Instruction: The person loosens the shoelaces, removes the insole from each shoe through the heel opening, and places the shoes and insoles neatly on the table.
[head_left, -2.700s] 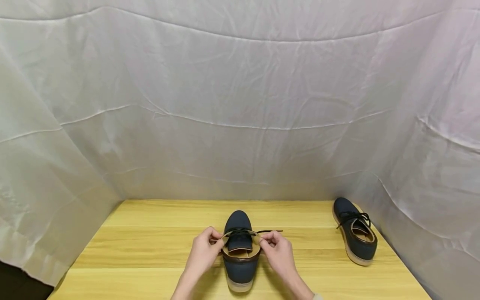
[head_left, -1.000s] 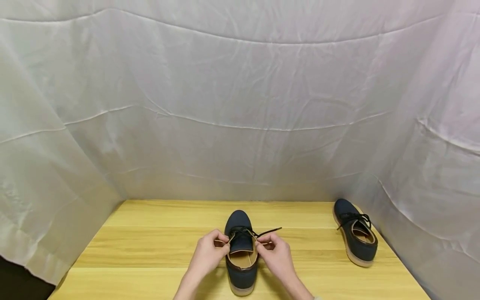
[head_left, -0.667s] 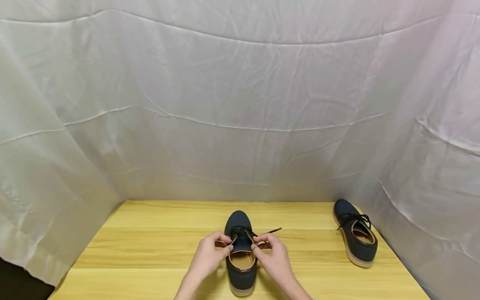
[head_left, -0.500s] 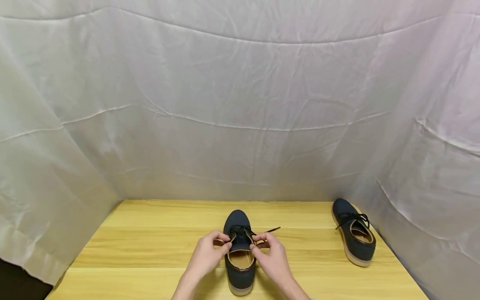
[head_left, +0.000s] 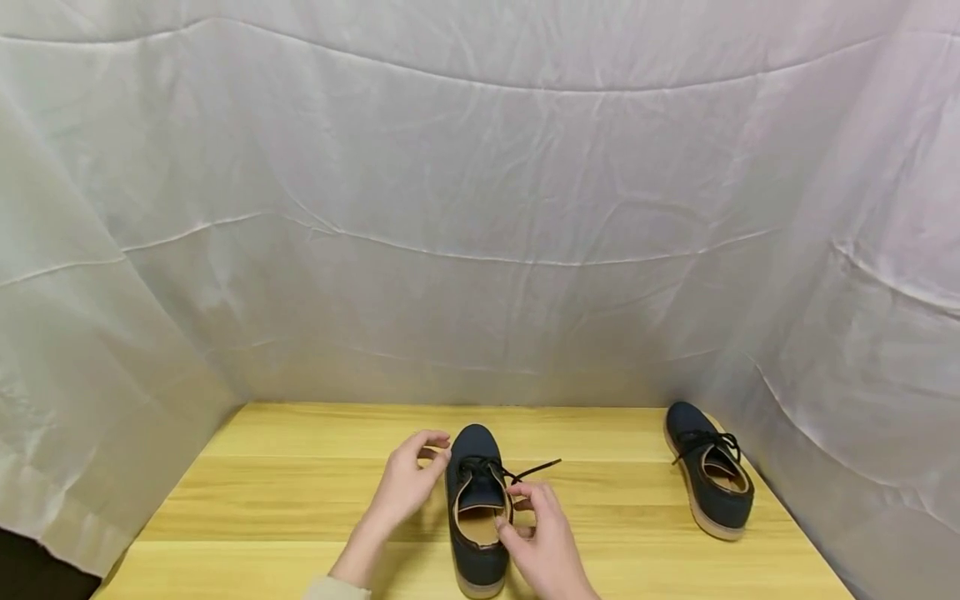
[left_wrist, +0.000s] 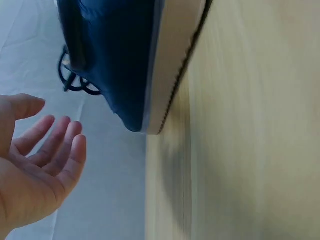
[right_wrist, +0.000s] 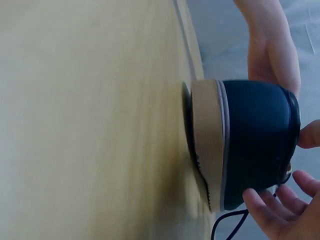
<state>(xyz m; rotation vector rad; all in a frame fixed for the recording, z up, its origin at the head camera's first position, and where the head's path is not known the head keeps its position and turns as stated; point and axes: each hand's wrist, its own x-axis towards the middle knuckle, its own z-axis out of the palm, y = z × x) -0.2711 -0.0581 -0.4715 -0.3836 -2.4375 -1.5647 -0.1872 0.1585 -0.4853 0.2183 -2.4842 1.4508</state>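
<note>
A dark navy lace-up shoe (head_left: pixel 478 562) stands on the table, toe pointing away, its tan-lined opening facing up. My left hand (head_left: pixel 406 480) is off its left side near the toe, fingers loosely bent with nothing between them; the left wrist view shows that hand (left_wrist: pixel 45 165) spread beside the shoe. At the right collar is my right hand (head_left: pixel 546 542), thumb over the opening and fingers along the outer side. In the right wrist view its fingertips touch the shoe's side (right_wrist: pixel 255 135), thumb well apart. The black shoelace (head_left: pixel 540 468) trails out to the right.
A matching shoe (head_left: pixel 712 487) with its black lace tied in a bow stands at the table's right edge. Pale grey cloth (head_left: pixel 480 250) hangs behind the wooden table (head_left: pixel 300 500) and along both sides.
Both hands earlier pinched the shoe's two lace flaps. My left hand has let go and moved left and forward; my right hand has loosened and slid back along the collar.
</note>
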